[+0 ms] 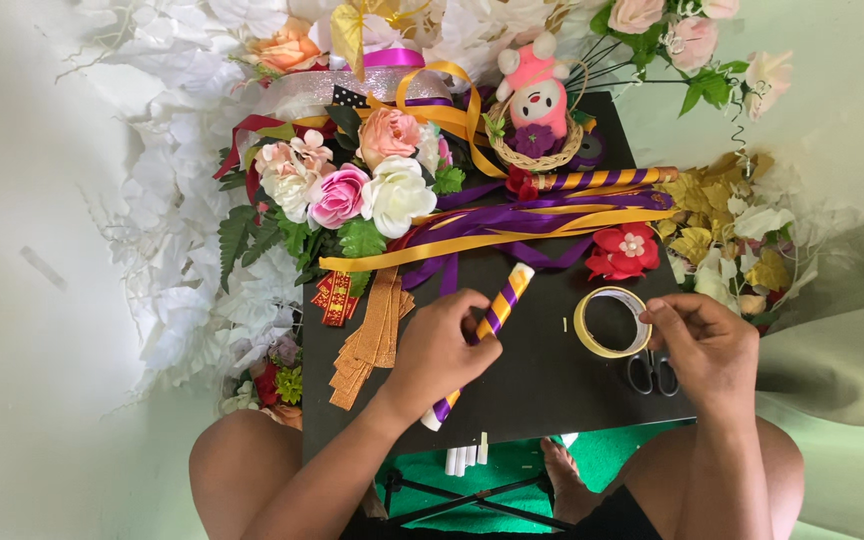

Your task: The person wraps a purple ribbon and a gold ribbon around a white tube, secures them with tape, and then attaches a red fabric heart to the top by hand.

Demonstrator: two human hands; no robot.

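one black board [552, 390] lies across the person's lap; all places below are read from it.

counts: two striped sticks, purple and yellow. one striped stick [497, 312] lies slantwise at the board's middle, the left hand [439, 352] curled around its lower half, fingers wrapped over it. the second striped stick [602, 179] lies flat near the board's far right edge. one tape roll [610, 322], pale yellow, sits right of middle; the right hand [704, 348] pinches its rim with thumb and fingertips. one pair of scissors [652, 375], black handles only showing, partly under the right hand. three or four short white pieces [464, 458] at the board's near edge; exact number hard to tell.

around: a stack of tan strips [372, 335] fanned at the board's left edge. loose purple and yellow ribbons [542, 222] cross the board's far half, above the held stick. one red flower [623, 250] right of them. a flower bunch [352, 185], pink, white and peach, at the far left corner. one small basket [537, 150] at the far edge with a pink and white plush toy [535, 95] in it. white leaves [182, 250] beyond the left edge, golden leaves [722, 215] beyond the right.
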